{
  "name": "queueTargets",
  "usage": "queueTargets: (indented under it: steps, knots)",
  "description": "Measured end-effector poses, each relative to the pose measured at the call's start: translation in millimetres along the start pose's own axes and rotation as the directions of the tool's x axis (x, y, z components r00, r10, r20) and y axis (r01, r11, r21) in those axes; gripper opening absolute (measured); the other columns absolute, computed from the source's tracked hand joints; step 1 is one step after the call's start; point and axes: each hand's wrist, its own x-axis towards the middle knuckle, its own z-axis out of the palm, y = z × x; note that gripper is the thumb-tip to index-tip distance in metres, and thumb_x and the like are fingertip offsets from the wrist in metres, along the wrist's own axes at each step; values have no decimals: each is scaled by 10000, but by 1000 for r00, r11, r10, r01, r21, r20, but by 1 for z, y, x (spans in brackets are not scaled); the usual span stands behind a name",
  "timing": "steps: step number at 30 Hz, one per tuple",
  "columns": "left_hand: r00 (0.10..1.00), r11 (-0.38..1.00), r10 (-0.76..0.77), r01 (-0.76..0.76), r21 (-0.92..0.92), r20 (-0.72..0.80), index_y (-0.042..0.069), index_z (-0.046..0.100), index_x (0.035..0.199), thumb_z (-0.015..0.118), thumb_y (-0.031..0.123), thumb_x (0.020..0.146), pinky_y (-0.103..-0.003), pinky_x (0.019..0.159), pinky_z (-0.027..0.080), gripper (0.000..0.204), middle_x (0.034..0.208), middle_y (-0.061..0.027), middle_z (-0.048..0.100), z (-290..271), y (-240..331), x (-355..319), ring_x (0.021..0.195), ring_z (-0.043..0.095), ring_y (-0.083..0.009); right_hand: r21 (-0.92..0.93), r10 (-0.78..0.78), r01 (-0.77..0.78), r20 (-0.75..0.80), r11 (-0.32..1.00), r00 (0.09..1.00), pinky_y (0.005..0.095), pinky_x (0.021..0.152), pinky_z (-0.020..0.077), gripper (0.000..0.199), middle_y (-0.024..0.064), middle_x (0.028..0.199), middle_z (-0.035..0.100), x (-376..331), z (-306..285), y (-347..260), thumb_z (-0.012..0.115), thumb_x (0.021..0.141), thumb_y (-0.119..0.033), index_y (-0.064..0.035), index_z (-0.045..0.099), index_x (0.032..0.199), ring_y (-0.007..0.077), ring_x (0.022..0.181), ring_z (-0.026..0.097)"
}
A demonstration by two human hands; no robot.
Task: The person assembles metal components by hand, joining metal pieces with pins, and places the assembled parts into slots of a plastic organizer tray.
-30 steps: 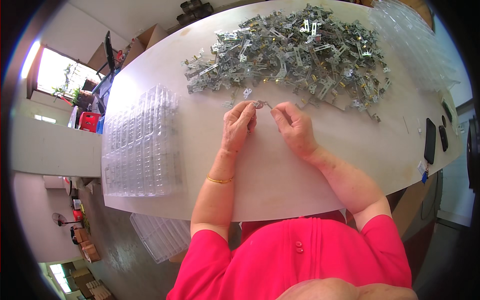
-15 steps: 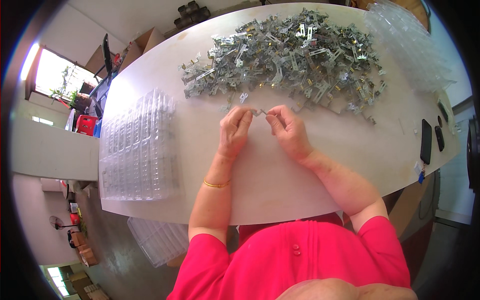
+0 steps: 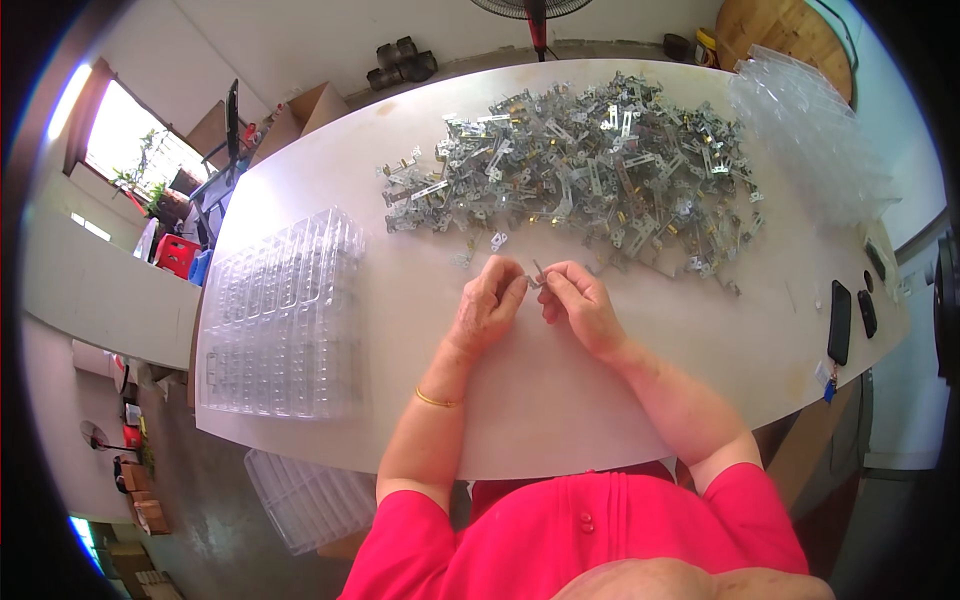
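Note:
My left hand (image 3: 487, 305) and my right hand (image 3: 580, 303) meet over the white table (image 3: 560, 400), each pinching one end of a small silver metal bracket (image 3: 536, 275) held between the fingertips. Just beyond the hands lies a wide heap of similar metal brackets (image 3: 590, 175), some with brass-coloured parts. A single loose bracket (image 3: 497, 240) lies between the heap and my left hand.
Clear plastic compartment trays (image 3: 285, 315) are stacked at the table's left. More clear trays (image 3: 810, 140) sit at the far right. A dark phone (image 3: 839, 320) and a smaller dark object (image 3: 867, 312) lie near the right edge. Another tray (image 3: 310, 500) is on the floor.
Both hands stayed together on the small bracket and turned it slightly between the fingers. The view shifted a little.

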Motion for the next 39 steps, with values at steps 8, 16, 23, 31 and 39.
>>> queueTargets:
  steps: [8,16,23,31,39]
  knots:
    - [987,997,49,-39,-70,152,18,577,943,631,81,938,-234,546,360,83,697,13,524,-1,3,-1,616,424,-57,134,44,-45,9,990,999,265,716,511,151,16,887,636,4,-9,3,560,1010,-193,-52,610,989,88,790,586]
    - [936,895,-240,317,-315,259,38,596,919,618,150,951,-232,524,389,118,711,9,568,-1,8,0,601,494,-63,98,-131,138,-72,986,989,270,806,504,132,22,939,631,-2,1,9,558,1026,-181,-54,587,998,96,838,587]
    - [885,806,-361,454,-380,293,62,583,909,619,245,969,-215,461,364,196,704,14,570,-10,4,9,533,517,-68,-482,-615,577,96,659,782,276,870,476,56,65,1017,643,-2,3,-13,631,958,-68,-26,598,975,175,947,619]
    - [804,474,-334,594,-650,491,16,635,1095,555,276,1010,-240,524,449,286,896,-103,701,-15,-6,11,641,652,-164,-269,-420,401,-12,875,908,272,776,495,44,39,983,646,-5,0,0,622,976,-84,-44,611,991,136,861,614]
    - [960,569,-37,248,-784,276,-11,506,1373,563,170,1005,-424,959,523,414,1318,-200,593,-7,-16,7,1187,609,-303,203,-237,279,-212,939,948,299,821,564,124,35,935,656,5,-4,-1,602,1006,-158,-37,619,1023,122,868,647]
